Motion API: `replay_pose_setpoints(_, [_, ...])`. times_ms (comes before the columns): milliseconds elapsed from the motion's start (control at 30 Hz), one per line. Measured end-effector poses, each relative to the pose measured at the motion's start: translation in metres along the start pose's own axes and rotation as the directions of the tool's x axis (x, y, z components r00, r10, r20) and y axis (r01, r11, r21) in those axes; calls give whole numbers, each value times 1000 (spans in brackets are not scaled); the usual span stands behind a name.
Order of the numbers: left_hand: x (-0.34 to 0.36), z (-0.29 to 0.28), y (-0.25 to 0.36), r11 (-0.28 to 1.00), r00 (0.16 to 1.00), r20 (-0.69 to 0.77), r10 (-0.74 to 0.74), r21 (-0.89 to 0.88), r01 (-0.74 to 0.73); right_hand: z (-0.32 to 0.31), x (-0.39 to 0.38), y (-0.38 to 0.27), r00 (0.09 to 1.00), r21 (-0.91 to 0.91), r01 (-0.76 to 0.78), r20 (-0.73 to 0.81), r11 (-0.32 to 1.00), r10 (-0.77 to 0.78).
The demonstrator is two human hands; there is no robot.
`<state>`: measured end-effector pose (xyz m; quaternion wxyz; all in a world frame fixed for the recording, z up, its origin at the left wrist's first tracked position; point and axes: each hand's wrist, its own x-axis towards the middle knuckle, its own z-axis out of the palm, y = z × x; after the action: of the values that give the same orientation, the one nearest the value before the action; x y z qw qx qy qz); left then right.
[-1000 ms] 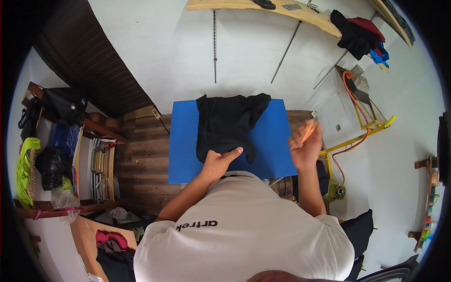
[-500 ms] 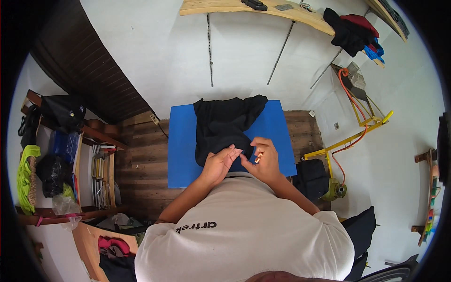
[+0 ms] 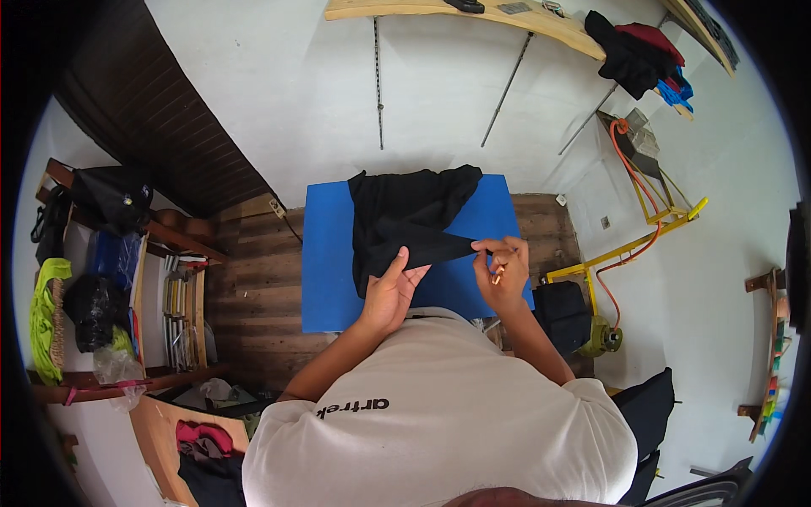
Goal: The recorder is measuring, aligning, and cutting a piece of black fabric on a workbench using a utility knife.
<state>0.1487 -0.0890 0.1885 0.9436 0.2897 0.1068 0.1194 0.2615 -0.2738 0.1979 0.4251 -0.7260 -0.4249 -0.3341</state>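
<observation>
A black cloth garment [image 3: 410, 198] lies loosely folded on the blue tabletop [image 3: 325, 253]. At its near edge my left hand [image 3: 389, 291] grips the cloth, thumb on top and fingers beneath. To the right, my right hand [image 3: 504, 277] pinches a pointed end of the cloth, stretched out sideways, and also has a small orange tool [image 3: 498, 275] held in its curled fingers; its exact kind is unclear.
A shelf [image 3: 465, 17] with folded clothes [image 3: 625, 59] runs along the back wall. Shelving [image 3: 182, 237] with bags and cloths stands at left. A yellow metal stand [image 3: 659, 220] with an orange hose is at right, above black bundles [image 3: 557, 313].
My right hand came in from the right to the cloth, then drew its near part out rightward into a pointed flap. My left hand stayed gripping near the front edge.
</observation>
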Motion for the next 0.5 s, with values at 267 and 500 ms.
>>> replay_pose_setpoints(267, [3, -12, -4, 990, 998, 49, -49, -131, 55, 11, -26, -36, 949, 278, -313, 61, 908, 309])
replay_pose_setpoints(500, [5, -24, -6, 969, 982, 172, -81, -217, 118, 26, -35, -48, 447, 567, -823, 692, -44, 566])
